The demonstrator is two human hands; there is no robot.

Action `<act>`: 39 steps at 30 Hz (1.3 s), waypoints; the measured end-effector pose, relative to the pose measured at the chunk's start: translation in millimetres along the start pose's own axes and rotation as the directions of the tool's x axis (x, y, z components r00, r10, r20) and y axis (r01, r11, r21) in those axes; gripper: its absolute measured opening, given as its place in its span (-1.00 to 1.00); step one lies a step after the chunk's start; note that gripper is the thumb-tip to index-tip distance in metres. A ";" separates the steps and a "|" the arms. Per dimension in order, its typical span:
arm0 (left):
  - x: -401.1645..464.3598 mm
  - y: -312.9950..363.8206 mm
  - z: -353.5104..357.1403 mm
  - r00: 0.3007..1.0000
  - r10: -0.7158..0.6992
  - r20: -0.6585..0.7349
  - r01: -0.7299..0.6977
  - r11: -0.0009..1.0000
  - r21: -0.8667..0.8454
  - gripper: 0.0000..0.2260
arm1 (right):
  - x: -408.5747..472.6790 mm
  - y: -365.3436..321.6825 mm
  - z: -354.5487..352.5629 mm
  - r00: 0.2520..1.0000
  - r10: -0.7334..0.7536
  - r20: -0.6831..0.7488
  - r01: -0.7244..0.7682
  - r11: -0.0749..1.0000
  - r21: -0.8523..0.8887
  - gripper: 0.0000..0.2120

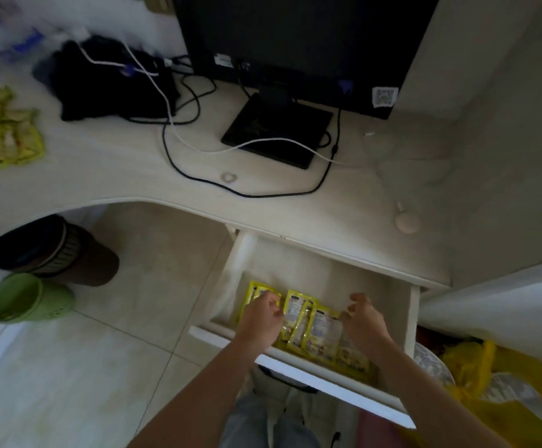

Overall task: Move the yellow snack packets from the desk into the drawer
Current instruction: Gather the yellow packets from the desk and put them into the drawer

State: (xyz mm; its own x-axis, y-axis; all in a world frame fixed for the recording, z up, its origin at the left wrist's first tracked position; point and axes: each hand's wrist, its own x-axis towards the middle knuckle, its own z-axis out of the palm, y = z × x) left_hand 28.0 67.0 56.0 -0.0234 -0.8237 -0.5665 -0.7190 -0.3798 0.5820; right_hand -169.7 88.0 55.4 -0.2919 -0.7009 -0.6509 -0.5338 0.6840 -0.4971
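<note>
A pale desk (107, 176) curves across the upper half of the view, with a dark monitor (295, 37) standing at its back and black and white cables (179, 137) looping over the top. Below the desk's front edge a white drawer (295, 370) is pulled out. Inside it, along the front wall, lies a row of yellow packets (314, 331) — overlapping, tilted against one another. Both bare forearms reach down into the drawer from the bottom of the view. The left hand (263, 315) rests on the left end of the row, fingers curled and pinching a packet's top edge. The right hand (363, 315) hangs at the right end of the row, fingers loosely curled; whether it has hold of a packet cannot be told. More packets (4, 137) lie in a loose heap at the desk's far left edge, well apart from both hands. On the floor under the desk lie a brown bin (69, 253) and a green bin (27, 299)
</note>
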 end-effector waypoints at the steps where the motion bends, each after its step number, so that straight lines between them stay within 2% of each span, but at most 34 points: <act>1: -7.0 -1.9 -9.9 0.999 0.012 -0.030 -0.013 1.000 -0.022 -0.74 | -3.4 -11.9 1.7 0.999 -0.048 0.005 0.049 0.998 -0.034 -0.58; 8: -50.8 -39.6 -75.5 0.970 0.005 -0.242 -0.037 0.991 -0.126 -0.79 | -35.6 -99.6 31.9 0.937 -0.342 0.076 0.350 0.906 -0.239 -0.63; 13: -72.9 -91.7 -128.1 0.911 -0.045 -0.410 -0.015 0.990 -0.141 -0.79 | -64.2 -162.3 75.1 0.858 -0.487 0.160 0.512 0.800 -0.312 -0.66; 18: -88.2 -151.8 -185.0 0.829 -0.096 -0.551 0.030 0.991 -0.128 -0.80 | -96.1 -225.1 136.9 0.756 -0.598 0.266 0.652 0.656 -0.379 -0.78; 21: -97.2 -182.3 -212.5 0.793 -0.141 -0.593 0.064 0.987 -0.148 -0.79 | -109.5 -254.0 175.6 0.719 -0.616 0.321 0.693 0.604 -0.394 -0.76; 26: -108.2 -232.3 -252.4 0.756 -0.206 -0.621 0.094 0.974 -0.208 -0.79 | -135.6 -301.9 241.5 0.670 -0.653 0.353 0.742 0.569 -0.356 -0.67; 30: -110.9 -266.7 -287.8 0.726 -0.245 -0.643 0.115 0.965 -0.238 -0.80 | -144.0 -334.7 284.9 0.639 -0.673 0.373 0.769 0.550 -0.324 -0.68; 39: -80.2 -311.3 -377.0 0.664 -0.277 -0.694 0.147 0.959 -0.242 -0.79 | -132.4 -421.2 342.2 0.573 -0.716 0.399 0.820 0.492 -0.294 -0.70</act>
State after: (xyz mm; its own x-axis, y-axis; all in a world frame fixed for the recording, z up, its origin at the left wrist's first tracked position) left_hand 515.5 92.5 140.2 0.6658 -0.7342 -0.1329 -0.5249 -0.5874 0.6160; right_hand 365.4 -38.1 154.6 0.5317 -0.8105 -0.2457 -0.7349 -0.2973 -0.6096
